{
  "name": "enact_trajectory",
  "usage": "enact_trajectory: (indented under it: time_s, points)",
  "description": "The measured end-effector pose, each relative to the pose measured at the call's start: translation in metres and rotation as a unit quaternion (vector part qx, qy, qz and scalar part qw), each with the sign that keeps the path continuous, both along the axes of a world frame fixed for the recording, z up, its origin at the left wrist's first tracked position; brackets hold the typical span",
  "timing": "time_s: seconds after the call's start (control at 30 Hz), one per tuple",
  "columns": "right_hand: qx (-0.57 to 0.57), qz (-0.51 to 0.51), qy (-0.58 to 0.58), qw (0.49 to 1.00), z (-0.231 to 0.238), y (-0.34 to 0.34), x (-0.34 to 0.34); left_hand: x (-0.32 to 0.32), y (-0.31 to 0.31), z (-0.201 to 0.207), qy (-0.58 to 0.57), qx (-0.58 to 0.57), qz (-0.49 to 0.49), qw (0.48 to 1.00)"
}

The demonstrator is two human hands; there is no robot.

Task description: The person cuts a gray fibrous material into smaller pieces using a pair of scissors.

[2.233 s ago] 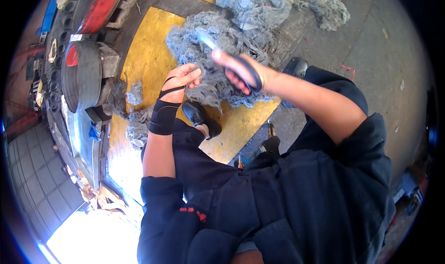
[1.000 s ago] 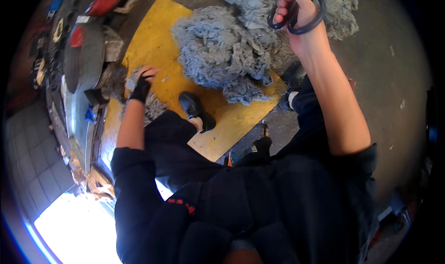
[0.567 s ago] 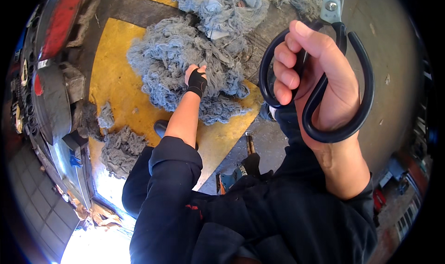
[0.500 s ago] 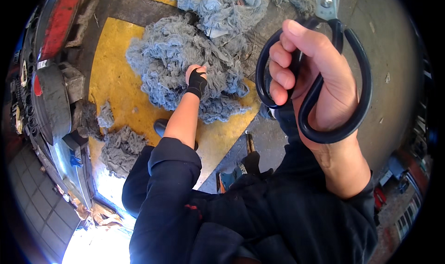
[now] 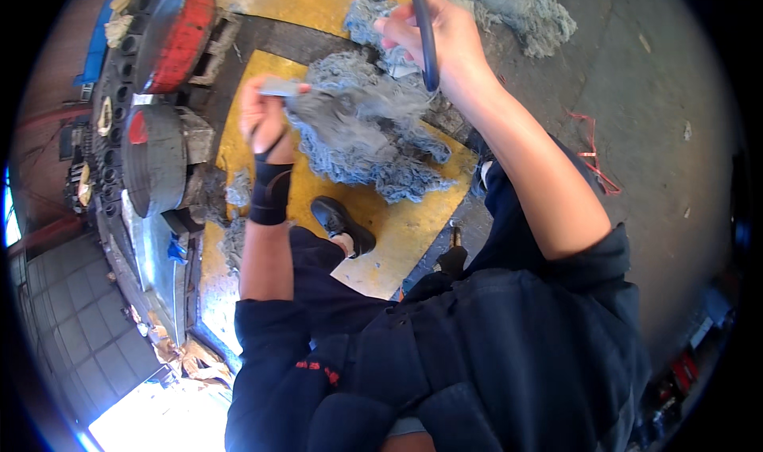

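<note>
A heap of blue-grey tangled fibre waste (image 5: 373, 154) lies on the yellow floor plate in front of me. My left hand (image 5: 266, 114), in a black wrist support, is closed at the heap's left edge. Between its fingers sticks out a flat pale grey scrap (image 5: 280, 87), smeared by motion; what it is made of I cannot tell. Grey strands beside it are blurred too. My right hand (image 5: 451, 39) is raised at the far side of the heap, holding scissors by the black handle (image 5: 427, 43). Their blades are mostly out of view at the top edge.
More fibre (image 5: 524, 11) lies on the grey floor at the far right. Round black-and-red blocks (image 5: 176, 39) line the left side. My shoe (image 5: 342, 226) rests on the yellow plate (image 5: 381, 249). A red strap (image 5: 592, 154) lies on the floor at right.
My left hand has moved left from the middle of the heap and now has a pale scrap in it. My right hand has carried the scissors forward and left, away from the camera.
</note>
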State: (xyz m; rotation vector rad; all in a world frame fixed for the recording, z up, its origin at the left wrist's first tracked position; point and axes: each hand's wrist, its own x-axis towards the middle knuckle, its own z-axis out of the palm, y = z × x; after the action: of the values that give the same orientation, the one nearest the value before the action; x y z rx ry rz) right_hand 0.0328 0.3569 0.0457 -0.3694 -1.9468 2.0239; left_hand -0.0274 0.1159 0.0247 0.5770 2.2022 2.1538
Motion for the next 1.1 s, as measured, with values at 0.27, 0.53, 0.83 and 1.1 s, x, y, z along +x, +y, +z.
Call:
enact_trajectory:
  time_s: [0.27,0.53,0.83,1.1]
  points:
    - [0.067,0.025,-0.018,0.997,-0.017,-0.009,-0.012,0.005,-0.046,0.182,0.078,0.086,-0.039,0.992]
    - [0.107,0.126,-0.070,0.984,-0.027,-0.040,-0.027,-0.004,-0.119,0.283,-0.059,0.231,-0.111,0.965]
    - [0.047,0.338,-0.108,0.934,-0.045,-0.091,-0.017,0.022,-0.124,0.341,-0.184,0.326,-0.205,0.904]
    - [-0.102,0.543,-0.075,0.830,-0.044,-0.104,0.000,0.037,-0.139,0.364,-0.170,0.315,-0.128,0.925]
